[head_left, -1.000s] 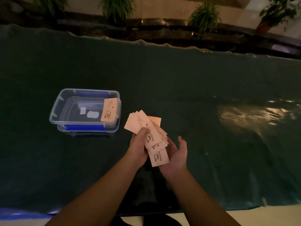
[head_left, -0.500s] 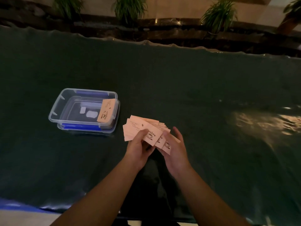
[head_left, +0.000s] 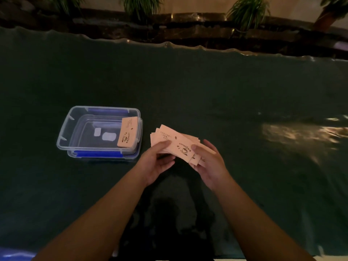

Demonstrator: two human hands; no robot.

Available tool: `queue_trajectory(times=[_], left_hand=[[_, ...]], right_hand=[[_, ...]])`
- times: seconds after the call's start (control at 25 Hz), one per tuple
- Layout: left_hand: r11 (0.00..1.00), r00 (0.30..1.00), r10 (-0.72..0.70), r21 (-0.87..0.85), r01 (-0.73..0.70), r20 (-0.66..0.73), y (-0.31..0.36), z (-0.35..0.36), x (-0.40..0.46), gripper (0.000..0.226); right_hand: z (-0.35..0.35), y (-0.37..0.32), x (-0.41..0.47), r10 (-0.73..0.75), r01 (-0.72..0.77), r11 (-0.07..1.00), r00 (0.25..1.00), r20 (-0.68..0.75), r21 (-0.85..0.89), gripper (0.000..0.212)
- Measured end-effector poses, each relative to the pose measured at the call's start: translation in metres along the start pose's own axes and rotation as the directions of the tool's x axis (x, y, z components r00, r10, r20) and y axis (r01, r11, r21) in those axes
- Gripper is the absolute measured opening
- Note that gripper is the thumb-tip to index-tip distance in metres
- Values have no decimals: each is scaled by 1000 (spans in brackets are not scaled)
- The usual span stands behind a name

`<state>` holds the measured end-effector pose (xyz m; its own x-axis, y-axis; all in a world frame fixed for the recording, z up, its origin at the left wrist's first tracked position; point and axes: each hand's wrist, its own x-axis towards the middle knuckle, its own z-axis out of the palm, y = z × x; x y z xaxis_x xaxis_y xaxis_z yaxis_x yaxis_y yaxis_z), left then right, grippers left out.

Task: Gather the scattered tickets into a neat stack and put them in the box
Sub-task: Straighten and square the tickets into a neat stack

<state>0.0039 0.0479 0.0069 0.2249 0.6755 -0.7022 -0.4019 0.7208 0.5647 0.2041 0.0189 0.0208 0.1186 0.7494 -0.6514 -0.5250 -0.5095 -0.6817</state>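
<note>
A loose bundle of pale pink tickets [head_left: 174, 141], printed with a coffee cup, is held just above the dark green table. My left hand [head_left: 157, 161] grips its left end with the thumb on top. My right hand [head_left: 209, 162] holds its right end, thumb pressing the top ticket. The tickets are roughly lined up, with some edges still fanned out. To the left stands a clear plastic box [head_left: 65, 136] with blue clips. One ticket [head_left: 127, 132] leans inside against its right wall.
The table is covered by a dark green cloth [head_left: 207, 87] with a shiny plastic sheet that reflects light at the right. A dark ledge with potted plants [head_left: 246, 10] runs behind the far edge. The table's near edge lies just below my forearms.
The fanned tickets have been turned from upright to nearly flat and squeezed closer together. My right hand has moved from under the bundle to grip its right end.
</note>
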Motion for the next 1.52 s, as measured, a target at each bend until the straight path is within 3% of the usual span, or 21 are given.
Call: queue_trajectory(times=[0.28, 0.52, 0.6, 0.76, 0.92, 1.12, 1.2, 1.4, 1.52], left_hand=[[920, 998, -39, 388, 53, -43, 43, -9, 16, 41], [856, 992, -16, 512, 76, -122, 50, -4, 38, 20], [822, 988, -31, 558, 112, -153, 45, -4, 45, 26], [753, 975, -60, 631, 185, -214, 35, -4, 50, 74], [771, 977, -21, 619, 152, -214, 32, -5, 58, 81], [802, 966, -34, 570, 179, -256, 34, 6, 61, 33], [812, 964, -37, 554, 183, -264, 34, 8, 62, 25], [854, 966, -56, 489, 178, -253, 36, 9, 62, 51], [923, 973, -58, 361, 137, -223, 34, 6, 61, 71]], right_hand=[[13, -23, 23, 34, -42, 987, 998, -60, -152, 49], [24, -19, 48, 33, -56, 950, 996, -78, -308, 41], [23, -14, 56, 36, -71, 927, 994, -101, -369, 42], [15, -4, 65, 21, -75, 862, 993, -114, -502, 57], [13, 0, 71, 46, -106, 855, 990, -130, -507, 50], [18, -2, 78, 149, -192, 911, 979, -143, -365, 45], [18, -1, 82, 158, -202, 913, 976, -150, -354, 44], [17, 2, 89, 174, -222, 927, 968, -179, -301, 35], [17, 2, 86, 179, -215, 936, 973, -149, -279, 35]])
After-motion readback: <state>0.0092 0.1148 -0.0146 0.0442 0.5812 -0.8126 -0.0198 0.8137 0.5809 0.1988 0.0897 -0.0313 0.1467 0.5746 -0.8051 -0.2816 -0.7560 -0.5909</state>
